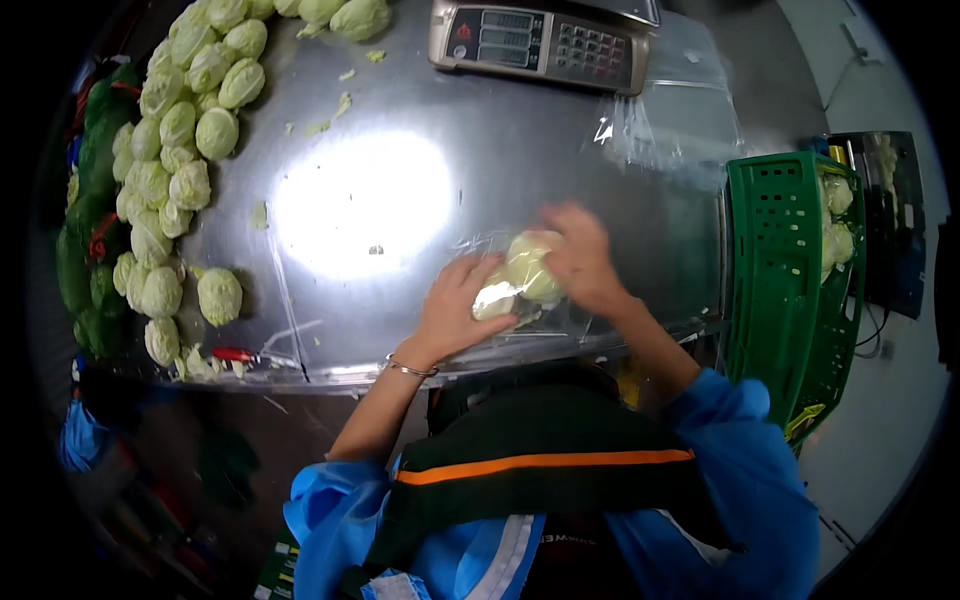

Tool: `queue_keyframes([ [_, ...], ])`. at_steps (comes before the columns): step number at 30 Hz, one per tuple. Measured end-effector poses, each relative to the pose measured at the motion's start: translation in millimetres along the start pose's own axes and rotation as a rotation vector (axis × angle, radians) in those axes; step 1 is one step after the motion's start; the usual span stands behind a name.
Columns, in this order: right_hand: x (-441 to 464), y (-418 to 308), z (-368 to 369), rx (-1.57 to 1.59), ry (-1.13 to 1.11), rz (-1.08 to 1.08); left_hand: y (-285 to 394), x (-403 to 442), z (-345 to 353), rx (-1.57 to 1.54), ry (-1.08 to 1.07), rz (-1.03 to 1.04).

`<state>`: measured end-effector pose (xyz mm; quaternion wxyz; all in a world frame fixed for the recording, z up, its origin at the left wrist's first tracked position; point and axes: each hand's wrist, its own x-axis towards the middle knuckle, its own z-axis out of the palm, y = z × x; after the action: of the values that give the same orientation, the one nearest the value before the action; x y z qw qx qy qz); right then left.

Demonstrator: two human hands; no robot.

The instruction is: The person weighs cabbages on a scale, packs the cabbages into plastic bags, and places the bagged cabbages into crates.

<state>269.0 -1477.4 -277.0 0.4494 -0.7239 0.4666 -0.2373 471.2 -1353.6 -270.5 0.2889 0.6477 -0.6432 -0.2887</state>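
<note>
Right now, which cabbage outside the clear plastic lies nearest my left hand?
The single cabbage just beyond the red handle: it sits slightly apart from the near end of the pile; other loose ones lie farther from your left hand.

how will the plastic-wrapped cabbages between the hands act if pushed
The plastic-wrapped cabbages would probably slide, since the film looks glossy and the metal table smooth. Their rounded shape suggests some rolling. The film's crinkled loose edges look floppy and may bunch.
</note>
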Motion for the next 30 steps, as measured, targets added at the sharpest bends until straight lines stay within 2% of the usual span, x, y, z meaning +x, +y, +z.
queue_keyframes([
  [3,39.2,4.5,9.4,-0.173,-0.384,-0.193,-18.3,5.0,-17.2,-0.186,-0.084,0.014],
  [6,69.3,12.4,21.5,0.415,-0.522,0.513,-9.1,16.7,-32.4,-0.57,-0.227,-0.524],
  [7,70.7,11.6,18.6,0.499,-0.544,0.58,0.3,33.9,-49.3,-0.511,-0.412,-0.785],
  [8,64.5,10.0,9.5,0.575,-0.548,0.64,-4.3,35.3,-45.7,-0.574,-0.278,-0.695],
  [9,58.1,8.5,-5.6,0.646,-0.538,0.695,-9.2,42.3,-50.1,-0.85,-0.363,-0.71],
  [10,44.5,-17.3,-28.5,0.544,-0.465,0.88,4.8,49.6,-64.0,-0.92,-0.385,-0.852],
  [11,27.9,-23.7,-50.1,0.773,-0.539,0.765,11.8,51.1,-68.1,-0.98,-0.31,-0.82],
  [12,13.7,-27.5,-69.1,0.946,-0.523,0.757,46.9,67.9,-91.7,-0.933,-0.421,-0.866],
  [14,-4.3,-35.7,-92.6,1.095,-0.32,0.669,91.1,95.8,-101.9,-0.696,-0.455,-0.687],
  [15,-6.9,-45.8,-104.8,1.133,-0.201,0.638,133.6,111.3,-112.2,-0.505,-0.438,-0.515],
  [17,-8.9,-35.6,-132.9,1.26,0.072,0.612,212.8,130.8,-111.7,-0.424,-0.356,-0.166],
  [19,4.4,6.1,-190.5,1.266,-0.131,0.15,274.5,143.2,-91.7,-0.711,-0.254,0.087],
  [20,5.1,13.5,-227.8,1.308,-0.118,0.036,287.5,156.5,-78.6,-0.749,-0.202,0.242],
  [21,-0.9,15.8,-273.0,1.331,-0.009,0.016,300.5,169.5,-65.5,-0.785,-0.152,0.398],
  [22,-8.5,19.4,-320.9,1.342,0.144,0.029,292.5,188.3,-46.7,-0.673,-0.093,0.626],
  [23,-19.3,27.6,-363.7,1.32,0.286,0.036,277.1,209.6,-25.8,-0.409,-0.004,0.772],
  [24,-31.8,38.3,-399.9,1.246,0.412,0.04,258.1,230.8,2.4,-0.158,0.071,0.833],
  [25,-44.5,51.2,-427.1,1.146,0.499,0.046,239.7,248.7,32.2,-0.094,0.006,0.663],
  [26,-59.2,69.2,-443.7,0.943,0.549,0.023,207.8,269.0,66.4,-0.156,-0.101,0.4],
  [27,-75.7,90.5,-448.7,0.649,0.559,-0.022,168.3,288.6,92.3,-0.031,-0.177,0.267],
  [28,-92.2,107.6,-444.0,0.613,0.558,0.005,144.4,303.5,113.4,0.012,-0.08,0.354],
  [29,-95.6,102.4,-437.1,1.067,0.597,0.164,135.2,318.4,124.7,0.038,-0.077,0.351],
  [30,-99.1,97.3,-430.1,1.531,0.739,0.311,131.2,334.7,134.7,0.032,-0.051,0.373],
])
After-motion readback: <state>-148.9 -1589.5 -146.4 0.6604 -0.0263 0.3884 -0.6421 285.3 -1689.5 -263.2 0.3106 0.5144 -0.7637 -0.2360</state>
